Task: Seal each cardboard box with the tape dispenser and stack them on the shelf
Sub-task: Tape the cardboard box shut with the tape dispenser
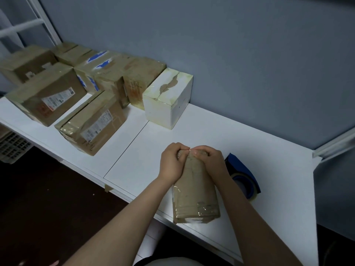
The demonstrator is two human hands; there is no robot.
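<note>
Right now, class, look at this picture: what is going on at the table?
A person grips the far end of a small brown box with the left hand and right hand, fingers curled over it. The box lies near the front edge of the white table. A blue tape dispenser lies just right of it, untouched. More taped boxes sit at the far left.

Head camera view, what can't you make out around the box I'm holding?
- Far end of the small box: covered by the left hand and right hand, head view.
- Tape dispenser: partly hidden behind the right forearm, head view.
- Labels on the brown boxes: blurred, unreadable.
- White frame: cut off by the top left edge.
</note>
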